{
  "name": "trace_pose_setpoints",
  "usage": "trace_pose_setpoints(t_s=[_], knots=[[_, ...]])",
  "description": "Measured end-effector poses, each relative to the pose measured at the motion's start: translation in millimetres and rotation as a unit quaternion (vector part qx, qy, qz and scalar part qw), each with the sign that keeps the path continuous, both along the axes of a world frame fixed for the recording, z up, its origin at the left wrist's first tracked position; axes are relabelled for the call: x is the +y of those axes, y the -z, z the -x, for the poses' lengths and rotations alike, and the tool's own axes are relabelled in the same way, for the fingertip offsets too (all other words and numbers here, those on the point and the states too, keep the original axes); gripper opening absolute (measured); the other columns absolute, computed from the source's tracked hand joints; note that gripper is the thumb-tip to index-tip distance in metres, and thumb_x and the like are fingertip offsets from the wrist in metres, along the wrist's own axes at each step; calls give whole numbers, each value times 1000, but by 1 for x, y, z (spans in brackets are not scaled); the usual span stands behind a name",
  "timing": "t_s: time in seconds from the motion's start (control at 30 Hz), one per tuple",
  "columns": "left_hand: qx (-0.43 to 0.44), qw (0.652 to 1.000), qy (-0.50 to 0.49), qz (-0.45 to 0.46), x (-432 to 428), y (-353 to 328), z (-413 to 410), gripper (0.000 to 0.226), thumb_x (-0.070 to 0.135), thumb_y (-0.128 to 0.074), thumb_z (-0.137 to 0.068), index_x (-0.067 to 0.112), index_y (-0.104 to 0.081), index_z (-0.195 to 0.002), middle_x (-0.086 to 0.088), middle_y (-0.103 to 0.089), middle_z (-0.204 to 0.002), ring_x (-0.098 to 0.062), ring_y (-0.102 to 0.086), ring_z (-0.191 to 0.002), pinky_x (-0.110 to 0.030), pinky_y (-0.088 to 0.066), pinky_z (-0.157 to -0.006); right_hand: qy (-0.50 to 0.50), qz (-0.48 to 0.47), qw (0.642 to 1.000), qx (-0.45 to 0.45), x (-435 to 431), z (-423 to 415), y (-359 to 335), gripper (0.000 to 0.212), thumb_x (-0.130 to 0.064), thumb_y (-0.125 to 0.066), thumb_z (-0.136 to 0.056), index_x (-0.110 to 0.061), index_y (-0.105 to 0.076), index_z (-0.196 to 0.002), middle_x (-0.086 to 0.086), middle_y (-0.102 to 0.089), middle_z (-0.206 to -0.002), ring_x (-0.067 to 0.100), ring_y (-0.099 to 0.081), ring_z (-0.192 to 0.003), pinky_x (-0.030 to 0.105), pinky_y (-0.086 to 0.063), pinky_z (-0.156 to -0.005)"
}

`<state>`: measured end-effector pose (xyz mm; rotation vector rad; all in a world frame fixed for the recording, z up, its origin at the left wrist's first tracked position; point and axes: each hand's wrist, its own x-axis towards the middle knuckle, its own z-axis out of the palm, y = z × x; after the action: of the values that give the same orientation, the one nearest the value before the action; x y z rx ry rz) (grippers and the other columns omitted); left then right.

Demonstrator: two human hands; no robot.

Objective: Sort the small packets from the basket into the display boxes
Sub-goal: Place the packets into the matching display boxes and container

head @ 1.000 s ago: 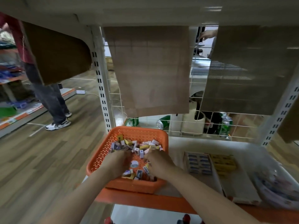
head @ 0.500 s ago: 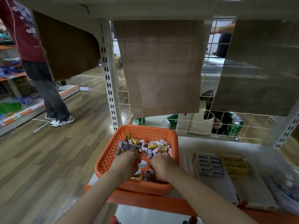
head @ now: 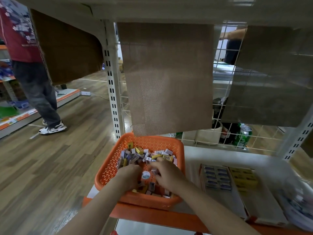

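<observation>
An orange perforated basket (head: 108,168) sits at the left end of the shelf, holding several small packets (head: 157,156) in yellow, pink and purple. Both my hands are inside it. My left hand (head: 129,175) lies knuckles up with its fingers curled down around packets near the front of the basket. My right hand (head: 167,174) reaches toward the middle, and its fingertips pinch a small pink packet (head: 154,170). To the right lie two flat display boxes, one with rows of blue packets (head: 217,177) and one with yellow packets (head: 243,178).
Brown sheets (head: 167,77) hang from the shelf above. A wire grid (head: 254,138) backs the shelf, with a green can (head: 243,135) behind it. A plastic bag (head: 298,206) lies at the far right. A person (head: 33,73) stands in the aisle to the left.
Both hands stay in the basket. My right hand has shifted slightly forward toward the middle of the pile. The view has moved a little closer and lower.
</observation>
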<state>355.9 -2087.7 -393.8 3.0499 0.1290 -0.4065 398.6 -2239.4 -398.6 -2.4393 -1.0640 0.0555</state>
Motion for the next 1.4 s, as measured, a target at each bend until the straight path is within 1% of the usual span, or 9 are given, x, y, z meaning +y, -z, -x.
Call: trace_pose_setpoints(t_s=[0.17,0.33,0.43,0.53,0.63,0.93,1.03,1.2,1.4], knots=[[-4,1000,24,-19,-2,1,-2,21,19,-60,-88,10,-61,-107,-5,-61,-114,-21,-59,-104,-29,-47,-81,5,-43,998,37,-3,-4,-1,19,-3,-56,-85,-15,-55,-100,3,-52,-110,20,-53,-97,35,-48,-80],[-83,994,60,-29,-6,-10,3,20,35,-50,-91,17,-48,-83,-6,-61,-92,-25,-61,-90,-34,-46,-68,6,-116,990,82,-5,-10,-7,28,4,-61,-78,-21,-51,-85,1,-55,-91,11,-54,-75,23,-43,-65],[-120,990,69,-13,-10,-25,8,16,30,-57,-84,21,-45,-81,-2,-63,-93,-21,-59,-82,-27,-41,-61,27,-164,979,115,-10,-8,-15,28,3,-65,-79,-22,-55,-87,-9,-57,-88,15,-65,-82,32,-52,-69],[-164,984,72,10,-11,-37,15,9,26,-58,-79,20,-52,-82,3,-59,-85,-15,-51,-73,-24,-36,-57,31,-178,978,106,-22,-6,-30,20,-7,-68,-83,-20,-58,-93,-9,-61,-91,12,-63,-88,25,-52,-74],[-183,980,75,13,-16,-47,19,16,26,-61,-79,21,-61,-94,5,-64,-89,-13,-56,-77,-23,-35,-56,49,-169,982,75,-44,-6,-40,17,-16,-71,-82,-23,-59,-93,-8,-62,-93,1,-57,-80,18,-45,-69],[-223,966,129,24,-75,-75,15,22,26,-63,-81,17,-64,-100,3,-66,-97,-16,-60,-88,-22,-34,-60,95,-124,988,14,-125,-5,-57,13,-11,-72,-79,-19,-66,-87,-2,-60,-94,10,-57,-86,27,-45,-75],[-227,962,150,39,-96,-77,10,23,27,-64,-80,17,-65,-101,2,-66,-96,-19,-61,-89,-23,-38,-63,113,-108,988,-11,-153,-6,-61,12,-12,-74,-78,-15,-68,-88,-7,-52,-88,8,-53,-81,26,-41,-71],[-223,958,175,41,-133,-71,0,26,27,-64,-79,17,-63,-103,-2,-65,-100,-22,-60,-94,-23,-34,-64,156,-104,982,0,-196,-10,-50,15,-10,-75,-78,-9,-67,-90,2,-56,-88,15,-54,-80,21,-42,-71],[-198,960,189,54,-161,-51,-15,26,26,-62,-80,15,-62,-104,-4,-64,-106,-23,-59,-99,-26,-38,-69,205,-14,979,-6,-226,-20,-15,19,-26,-76,-77,-19,-69,-93,-6,-64,-90,10,-61,-83,33,-52,-82]])
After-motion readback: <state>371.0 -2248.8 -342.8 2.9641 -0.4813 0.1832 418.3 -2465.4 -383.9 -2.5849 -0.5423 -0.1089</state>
